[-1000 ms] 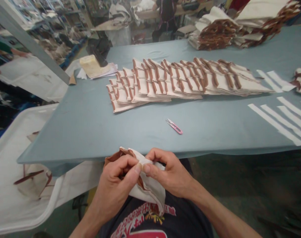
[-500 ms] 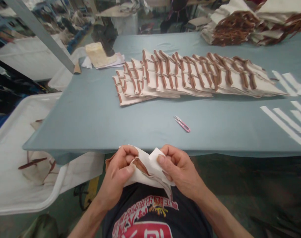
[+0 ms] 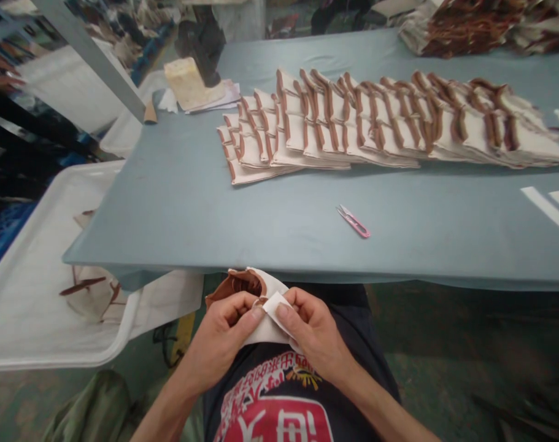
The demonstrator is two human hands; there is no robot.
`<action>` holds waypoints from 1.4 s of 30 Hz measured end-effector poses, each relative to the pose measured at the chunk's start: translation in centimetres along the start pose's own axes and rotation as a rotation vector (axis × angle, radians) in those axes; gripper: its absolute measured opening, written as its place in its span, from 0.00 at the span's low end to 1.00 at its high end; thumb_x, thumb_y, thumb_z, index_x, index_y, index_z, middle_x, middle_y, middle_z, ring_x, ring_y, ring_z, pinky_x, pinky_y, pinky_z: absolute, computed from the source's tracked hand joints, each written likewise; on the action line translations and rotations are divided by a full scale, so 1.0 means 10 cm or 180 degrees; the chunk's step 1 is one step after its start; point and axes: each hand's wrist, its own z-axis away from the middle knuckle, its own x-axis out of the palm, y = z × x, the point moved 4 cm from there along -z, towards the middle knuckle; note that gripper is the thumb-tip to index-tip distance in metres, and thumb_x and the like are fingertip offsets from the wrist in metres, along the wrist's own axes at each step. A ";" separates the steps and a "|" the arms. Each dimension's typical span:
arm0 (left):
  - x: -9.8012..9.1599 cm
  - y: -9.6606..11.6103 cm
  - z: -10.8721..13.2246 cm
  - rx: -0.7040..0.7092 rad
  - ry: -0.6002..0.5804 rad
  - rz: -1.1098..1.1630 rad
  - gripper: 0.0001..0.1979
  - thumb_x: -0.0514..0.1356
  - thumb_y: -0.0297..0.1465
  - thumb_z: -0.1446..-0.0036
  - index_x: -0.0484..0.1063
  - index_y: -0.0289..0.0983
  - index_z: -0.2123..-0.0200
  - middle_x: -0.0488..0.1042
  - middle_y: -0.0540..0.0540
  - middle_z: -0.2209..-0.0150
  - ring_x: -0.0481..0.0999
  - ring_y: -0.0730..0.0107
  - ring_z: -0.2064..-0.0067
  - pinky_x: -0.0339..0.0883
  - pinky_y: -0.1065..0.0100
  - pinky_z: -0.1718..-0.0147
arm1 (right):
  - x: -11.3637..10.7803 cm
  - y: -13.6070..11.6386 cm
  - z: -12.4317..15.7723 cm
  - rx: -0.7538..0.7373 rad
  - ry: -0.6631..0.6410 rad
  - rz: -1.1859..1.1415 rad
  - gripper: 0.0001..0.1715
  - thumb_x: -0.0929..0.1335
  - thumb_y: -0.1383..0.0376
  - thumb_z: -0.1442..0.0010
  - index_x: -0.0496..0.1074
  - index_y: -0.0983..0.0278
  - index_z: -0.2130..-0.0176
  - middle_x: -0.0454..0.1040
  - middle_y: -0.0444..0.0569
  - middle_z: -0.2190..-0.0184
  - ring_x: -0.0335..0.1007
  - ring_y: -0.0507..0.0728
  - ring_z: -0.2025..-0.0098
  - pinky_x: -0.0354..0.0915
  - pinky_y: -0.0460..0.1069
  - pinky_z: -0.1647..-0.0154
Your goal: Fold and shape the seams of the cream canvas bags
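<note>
Close to my body, in front of the table's near edge, my left hand (image 3: 231, 328) pinches the edge of a cream fabric piece (image 3: 269, 282) with brown trim. The brown inside of that piece (image 3: 245, 283) gapes upward beyond my fingers. My right hand (image 3: 311, 322) grips a small white strip (image 3: 275, 302) between thumb and fingers, laid against the fabric edge. Both thumbs are close together, and part of the fabric is hidden under the hands. Pink thread snips (image 3: 353, 221) lie on the table ahead.
A long overlapping row of cream and brown fabric pieces (image 3: 316, 138) covers the back of the blue-green table (image 3: 191, 227). White strips (image 3: 548, 209) lie at the right. A white bin (image 3: 118, 344) with fabric pieces stands at left, below a slanted metal post (image 3: 95, 61).
My hands have drawn closer together, bringing the white strip against the fabric edge by my left thumb. The fabric's brown opening now shows more. The whole view has shifted slightly.
</note>
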 end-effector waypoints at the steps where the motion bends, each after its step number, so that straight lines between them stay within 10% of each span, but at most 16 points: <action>1: -0.01 0.02 0.02 0.0075 -0.0008 -0.0102 0.19 0.64 0.46 0.36 0.76 0.35 0.68 0.70 0.51 0.73 0.62 0.73 0.73 0.57 0.73 0.74 | 0.00 -0.03 0.02 -0.0058 0.0033 0.0134 0.33 0.71 0.37 0.40 0.65 0.62 0.70 0.59 0.37 0.78 0.49 0.48 0.76 0.49 0.45 0.76; 21: -0.03 0.28 0.08 0.0849 0.0185 -0.0569 0.19 0.57 0.40 0.31 0.82 0.35 0.66 0.74 0.48 0.73 0.65 0.70 0.73 0.57 0.71 0.76 | 0.07 -0.44 0.04 -0.0194 0.0374 0.1303 0.19 0.68 0.52 0.40 0.63 0.61 0.73 0.62 0.39 0.78 0.55 0.50 0.75 0.53 0.46 0.75; 42: -0.16 -0.03 -0.05 0.0695 0.0214 0.0323 0.16 0.58 0.38 0.33 0.78 0.36 0.68 0.71 0.48 0.70 0.64 0.67 0.68 0.61 0.71 0.70 | 0.19 -0.49 -0.05 -0.0496 0.0590 0.2304 0.18 0.68 0.55 0.39 0.63 0.60 0.74 0.65 0.38 0.80 0.58 0.51 0.76 0.49 0.48 0.73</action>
